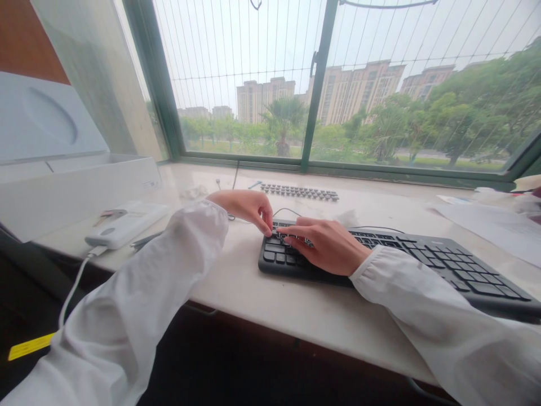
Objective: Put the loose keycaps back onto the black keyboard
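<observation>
A black keyboard (380, 270) lies on the white sill-like tabletop under both hands. Bare switch positions without caps show along its upper rows, while black keycaps sit at its lower left and right end. My left hand (249, 207) is bent down at the keyboard's upper left corner, thumb and fingertips pinched together. Whatever may be between them is too small to make out. My right hand (325, 242) rests across the left half of the keys, index finger and thumb stretched left with a gap between their tips. Loose keycaps (300, 192) stand in rows behind the keyboard.
An open white box (76, 186) stands at the left, with a white power bank (127, 223) and its plugged-in cable (74, 287) before it. Papers (490, 225) lie at the right. A green-framed window (313, 96) borders the back; the tabletop's front edge (321, 332) is near me.
</observation>
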The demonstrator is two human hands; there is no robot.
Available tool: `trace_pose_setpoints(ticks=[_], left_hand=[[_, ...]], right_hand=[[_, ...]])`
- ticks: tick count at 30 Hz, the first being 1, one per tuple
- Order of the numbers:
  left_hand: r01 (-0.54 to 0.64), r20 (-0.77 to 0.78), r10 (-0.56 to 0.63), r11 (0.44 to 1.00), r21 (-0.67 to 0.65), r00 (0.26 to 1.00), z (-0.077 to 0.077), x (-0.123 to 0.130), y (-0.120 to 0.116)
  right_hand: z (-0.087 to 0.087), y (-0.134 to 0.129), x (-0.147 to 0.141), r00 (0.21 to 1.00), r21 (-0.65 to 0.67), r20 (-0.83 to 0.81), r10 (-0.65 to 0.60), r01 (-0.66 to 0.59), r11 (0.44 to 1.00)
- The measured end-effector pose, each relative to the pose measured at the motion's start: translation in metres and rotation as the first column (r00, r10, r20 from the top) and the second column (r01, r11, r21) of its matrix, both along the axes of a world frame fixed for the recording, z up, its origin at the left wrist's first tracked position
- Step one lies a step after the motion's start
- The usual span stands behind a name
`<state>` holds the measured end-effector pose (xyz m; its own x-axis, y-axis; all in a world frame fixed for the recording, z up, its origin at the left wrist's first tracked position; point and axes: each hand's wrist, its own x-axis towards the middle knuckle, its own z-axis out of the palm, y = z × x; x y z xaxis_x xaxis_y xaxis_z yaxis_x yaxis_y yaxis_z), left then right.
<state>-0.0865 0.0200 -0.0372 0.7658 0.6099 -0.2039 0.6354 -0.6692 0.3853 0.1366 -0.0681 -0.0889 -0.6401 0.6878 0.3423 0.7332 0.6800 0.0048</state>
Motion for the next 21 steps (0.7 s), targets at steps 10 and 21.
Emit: trace_pose_setpoints(ticks=[10,21], left_hand=[[-0.007,-0.018,0.007,1.000,0.007,1.000,-0.0012,0.0009,0.0003],[-0.016,-0.008,0.016,1.000,0.027,1.000,-0.0019,0.0017,0.0004]], right_hand=[[-0.0008,-0.0001,0.0009,1.000,0.011,0.008,0.014,-0.014,1.000],[-0.0003,0.0003,0.0008,0.997,-0.013,-0.034,0.074,-0.075,0.997]])
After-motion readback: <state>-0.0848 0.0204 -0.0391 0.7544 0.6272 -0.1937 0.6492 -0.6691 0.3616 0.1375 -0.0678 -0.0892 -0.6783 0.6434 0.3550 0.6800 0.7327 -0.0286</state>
